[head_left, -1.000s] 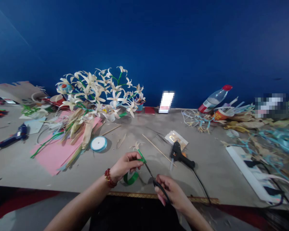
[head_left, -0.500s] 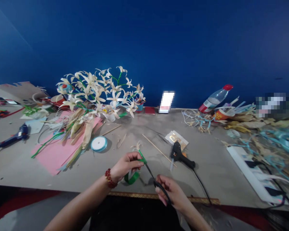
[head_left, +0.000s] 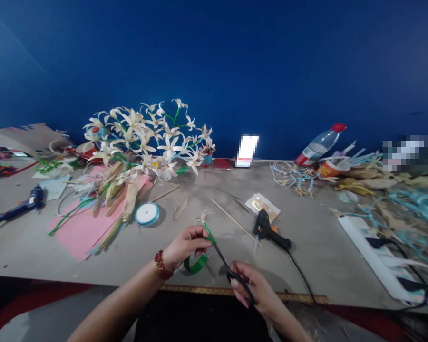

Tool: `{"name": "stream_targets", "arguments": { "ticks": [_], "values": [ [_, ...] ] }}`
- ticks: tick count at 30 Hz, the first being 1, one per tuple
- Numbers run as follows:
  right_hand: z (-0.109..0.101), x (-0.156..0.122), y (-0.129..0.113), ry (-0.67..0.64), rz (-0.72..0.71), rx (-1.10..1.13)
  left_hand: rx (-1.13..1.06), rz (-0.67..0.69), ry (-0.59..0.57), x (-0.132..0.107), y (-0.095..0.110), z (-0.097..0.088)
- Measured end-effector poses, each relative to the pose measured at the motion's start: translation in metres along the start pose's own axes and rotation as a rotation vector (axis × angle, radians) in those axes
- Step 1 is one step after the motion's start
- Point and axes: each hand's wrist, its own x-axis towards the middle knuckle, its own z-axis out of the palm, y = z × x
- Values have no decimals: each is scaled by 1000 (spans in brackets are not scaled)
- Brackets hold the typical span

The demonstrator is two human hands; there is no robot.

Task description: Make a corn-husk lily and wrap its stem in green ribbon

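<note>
My left hand (head_left: pixel 186 244) pinches the green-wrapped stem of a small pale flower (head_left: pixel 202 219) just above the table's near edge. A loop of green ribbon (head_left: pixel 196 263) hangs below that hand. My right hand (head_left: pixel 254 287) grips black scissors (head_left: pixel 231 270), whose blades point up and left and meet the green stem at my left fingertips. A red bead bracelet sits on my left wrist.
A black glue gun (head_left: pixel 270 232) and a wooden skewer (head_left: pixel 231 221) lie just beyond my hands. A white tape roll (head_left: pixel 147 213), pink paper (head_left: pixel 79 227) and a bouquet of pale flowers (head_left: pixel 146 137) sit left. A blue glue gun (head_left: pixel 19 207), a bottle (head_left: pixel 319 145) and a power strip (head_left: pixel 378 259) are farther out.
Both hands stay almost still. The scissors' blades have closed in slightly on the green stem, and the view has shifted a little.
</note>
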Motion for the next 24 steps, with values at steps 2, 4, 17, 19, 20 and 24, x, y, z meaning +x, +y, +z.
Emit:
{"name": "stream_targets", "arguments": {
  "ticks": [2, 4, 17, 19, 20, 24],
  "values": [
    [1, -1, 0, 7, -10, -3, -7, -9, 8, -1, 2, 0],
    [1, -1, 2, 17, -20, -8, -13, -15, 11, 0, 3, 0],
    [-2, 0, 4, -12, -28, -7, 0, -8, -26, 2, 6, 1],
    [-2, 0, 4, -3, -34, -2, 7, -2, -34, 3, 5, 0],
    [-2, 0, 4, -2, -39, 0, 10, 1, -36, 3, 5, -1],
    [-3, 1, 4, -2, -44, 4, 7, 3, -32, 3, 4, -2]
  ]
}}
